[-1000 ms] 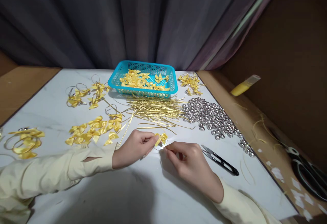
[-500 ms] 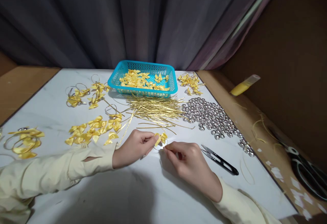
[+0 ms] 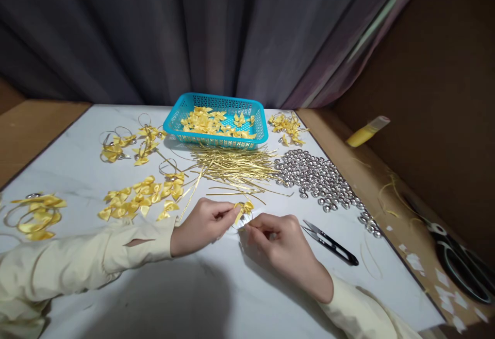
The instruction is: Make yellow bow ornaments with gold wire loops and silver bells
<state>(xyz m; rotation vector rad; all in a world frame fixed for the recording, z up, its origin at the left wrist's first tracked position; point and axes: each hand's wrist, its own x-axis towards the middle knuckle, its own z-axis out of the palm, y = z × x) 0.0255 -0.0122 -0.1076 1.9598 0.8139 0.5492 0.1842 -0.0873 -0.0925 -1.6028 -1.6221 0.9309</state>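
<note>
Nearest me are the cream sleeves [image 3: 131, 254], resting low over the white marbled counter [image 3: 266, 308]. My right hand [image 3: 288, 251] has thumb and index finger pinched at the thin loop [image 3: 252, 216] under a yellow satin bow [image 3: 246, 206]; I cannot tell whether they grip the cord's end. My left hand [image 3: 207, 225] grasps that bow by its left side between thumb and index finger, just above the counter at its middle.

Just right of my right hand lie black thread snips [image 3: 335, 247], blades toward the hand. Off the counter's right edge are black-handled scissors [image 3: 444, 243] and paper scraps [image 3: 414, 262]. To the left I have looped bows [image 3: 38, 215] and a cluster of loose bows [image 3: 141, 197].

Beyond my hands, a heap of gold cords [image 3: 235, 164] sits beside many silver beads [image 3: 309, 174]. Behind the cords is 1 blue plastic basket [image 3: 181, 133] holding more bows, with 2 looped groups flanking it. A dark curtain [image 3: 154, 30] hangs behind everything.
</note>
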